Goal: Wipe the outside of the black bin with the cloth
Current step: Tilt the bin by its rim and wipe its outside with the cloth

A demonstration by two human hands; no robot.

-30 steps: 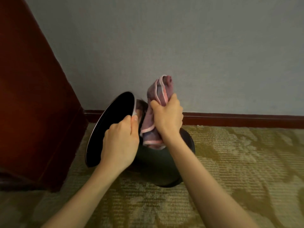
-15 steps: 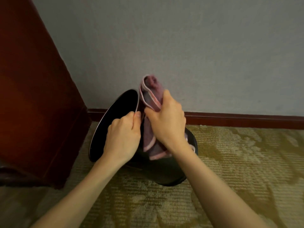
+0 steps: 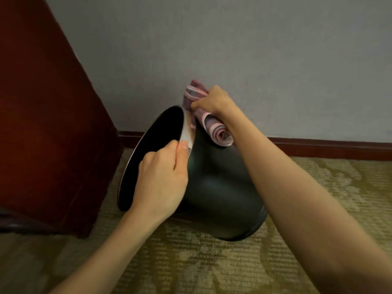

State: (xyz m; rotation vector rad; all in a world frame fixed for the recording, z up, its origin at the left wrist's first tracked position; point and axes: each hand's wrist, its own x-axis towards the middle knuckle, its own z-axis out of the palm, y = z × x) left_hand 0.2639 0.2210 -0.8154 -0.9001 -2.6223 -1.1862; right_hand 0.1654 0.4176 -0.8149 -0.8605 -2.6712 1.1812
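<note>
Notably, the black bin [image 3: 218, 187] sat tipped on the carpet [image 3: 318, 187]. Its mouth was turned left toward the dark wooden cabinet [image 3: 42, 124] and its base was down at the lower right, close to the wall [image 3: 254, 49] and skirting board [image 3: 318, 145]. The shell looked glossy, smooth and rigid. It was judged light, since one hand held it tilted, and likely slick under a bare palm. The pale rim [image 3: 186, 132] seemed the sound place to take hold, giving an edge to hook over.

The cloth [image 3: 219, 135], purple with pink edging, was soft and rolled into a loose wad. It lay against the upper outside of the bin, just behind the rim. Being limp, it probably needs a full fist to press with any force.

Left hand [image 3: 161, 179]: fingers curled over the rim, thumb on its outer edge, clamping it; forearm rising from the lower left.

Right hand [image 3: 212, 100]: clenched round the middle of the cloth, both ends sticking out of the fist; forearm reaching over the bin from the lower right.

Risk, as judged: the bin could roll on its curved side if the rim grip slackened.
</note>
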